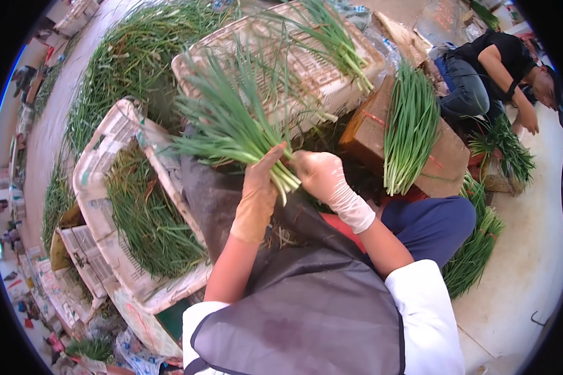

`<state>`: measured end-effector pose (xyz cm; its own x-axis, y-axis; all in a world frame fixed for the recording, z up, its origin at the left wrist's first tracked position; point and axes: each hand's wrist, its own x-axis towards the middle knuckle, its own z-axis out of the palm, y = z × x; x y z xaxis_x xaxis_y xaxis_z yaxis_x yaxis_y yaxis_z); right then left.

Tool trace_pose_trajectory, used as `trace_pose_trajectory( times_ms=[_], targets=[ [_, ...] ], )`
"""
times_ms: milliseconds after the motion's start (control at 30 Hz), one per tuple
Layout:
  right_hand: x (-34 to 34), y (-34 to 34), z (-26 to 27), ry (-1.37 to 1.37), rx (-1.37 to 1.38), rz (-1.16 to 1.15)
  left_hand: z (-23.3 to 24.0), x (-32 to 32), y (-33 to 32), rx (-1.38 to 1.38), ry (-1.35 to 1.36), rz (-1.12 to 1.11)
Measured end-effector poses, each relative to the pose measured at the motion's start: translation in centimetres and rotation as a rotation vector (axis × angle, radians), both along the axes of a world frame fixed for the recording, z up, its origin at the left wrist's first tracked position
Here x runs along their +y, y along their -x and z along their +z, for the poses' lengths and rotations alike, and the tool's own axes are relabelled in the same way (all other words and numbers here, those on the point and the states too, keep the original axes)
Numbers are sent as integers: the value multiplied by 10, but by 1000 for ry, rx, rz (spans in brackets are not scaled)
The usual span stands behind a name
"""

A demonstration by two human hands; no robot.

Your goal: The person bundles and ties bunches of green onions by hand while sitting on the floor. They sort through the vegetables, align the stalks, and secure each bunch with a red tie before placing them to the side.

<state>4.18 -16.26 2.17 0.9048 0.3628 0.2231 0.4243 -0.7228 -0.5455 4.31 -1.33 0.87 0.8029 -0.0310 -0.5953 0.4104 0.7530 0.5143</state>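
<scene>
My left hand (258, 190), in a thin glove, is closed around a bunch of garlic chives (237, 129). Their leaves fan up and to the left, and the pale stem ends stick out below the thumb. Against the right side of this bunch is my gloved right hand (326, 180), its fingers curled and blurred; what they pinch is hidden. Beneath both hands a dark apron (300, 290) covers my lap, with scraps of stem on it. Ahead, an upturned plastic crate (272, 89) carries loose stalks and another small bunch (340, 44).
A neat chive bundle (410, 131) lies on a cardboard box (445, 159). To the left, a white crate (91, 187) holds loose greens, with a large heap (136, 56) beyond. Tied bundles (478, 248) rest beside my knee. At right, a person (502, 70) bends over more greens.
</scene>
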Motion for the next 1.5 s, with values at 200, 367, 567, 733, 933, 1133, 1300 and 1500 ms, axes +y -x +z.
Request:
trace_pose_trajectory(
  times_ms=[200,367,567,733,933,1133,1300,1500],
  targets=[
    [2,24,2,-586,553,-105,-1,0,21,-41,21,49],
    [22,16,-10,-744,798,-185,-22,8,29,-107,-12,-15],
    [36,22,-13,-712,638,-292,-35,6,30,18,101,121],
    [30,17,-17,-1228,630,-324,-7,-6,25,-33,133,190],
    [1,14,-13,-1417,818,-194,33,18,17,-204,36,247],
    [-58,-24,-50,380,635,225,64,116,-24,-541,-63,374],
    [-95,-156,0,550,-226,-714,65,73,-27,-322,-138,151],
    [-82,-181,9,327,0,-599,23,40,-17,-120,56,128]
  ],
)
